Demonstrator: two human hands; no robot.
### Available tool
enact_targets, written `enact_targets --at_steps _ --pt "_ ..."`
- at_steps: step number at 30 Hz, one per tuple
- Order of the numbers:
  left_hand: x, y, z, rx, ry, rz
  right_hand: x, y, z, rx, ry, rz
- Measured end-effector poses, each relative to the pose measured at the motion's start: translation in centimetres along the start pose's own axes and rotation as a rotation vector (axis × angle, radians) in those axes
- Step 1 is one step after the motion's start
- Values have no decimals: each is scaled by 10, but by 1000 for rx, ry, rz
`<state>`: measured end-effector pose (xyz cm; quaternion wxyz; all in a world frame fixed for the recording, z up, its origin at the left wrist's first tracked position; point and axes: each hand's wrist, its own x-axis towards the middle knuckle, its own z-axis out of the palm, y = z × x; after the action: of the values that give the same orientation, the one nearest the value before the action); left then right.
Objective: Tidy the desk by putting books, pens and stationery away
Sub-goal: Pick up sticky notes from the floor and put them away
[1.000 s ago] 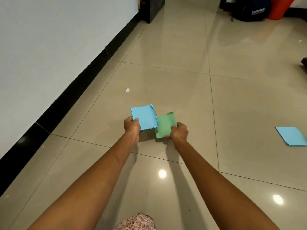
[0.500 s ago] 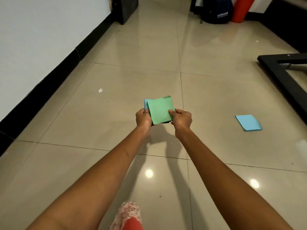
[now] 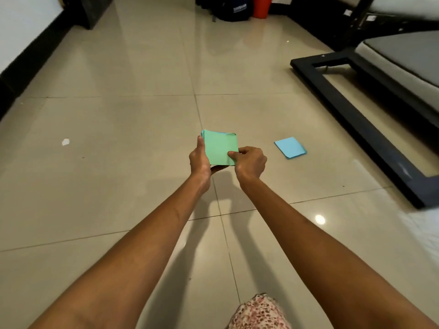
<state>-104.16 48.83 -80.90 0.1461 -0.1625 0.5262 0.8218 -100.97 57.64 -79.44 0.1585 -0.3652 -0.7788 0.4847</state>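
The green sheet [image 3: 219, 147], held apart a second ago, now lies squared on the blue stack, so the papers are one bundle. The left hand [image 3: 200, 160] cups its edge in a closed grip; the right hand [image 3: 249, 161] pinches the near corner. A blue pad [image 3: 290, 147] lies on the floor [image 3: 142, 119], right of the grip, probably next.

A glossy beige tiled floor [image 3: 142, 67] is seen beneath the hands, with a small white scrap [image 3: 65, 142] lying on it well to their left. Far beyond them a dark backpack [image 3: 234, 8] is set beside an orange container [image 3: 261, 5], and a black frame [image 3: 356, 119] lies to their right.
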Motion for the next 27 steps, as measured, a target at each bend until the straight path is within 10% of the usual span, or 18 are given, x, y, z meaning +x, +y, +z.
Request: enact_targets --at_steps 18,27 --pt "122 -81 109 217 -37 -57 193 88 -28 -81 273 63" --pt "160 -123 132 225 -65 -95 269 138 -48 -528 88 101"
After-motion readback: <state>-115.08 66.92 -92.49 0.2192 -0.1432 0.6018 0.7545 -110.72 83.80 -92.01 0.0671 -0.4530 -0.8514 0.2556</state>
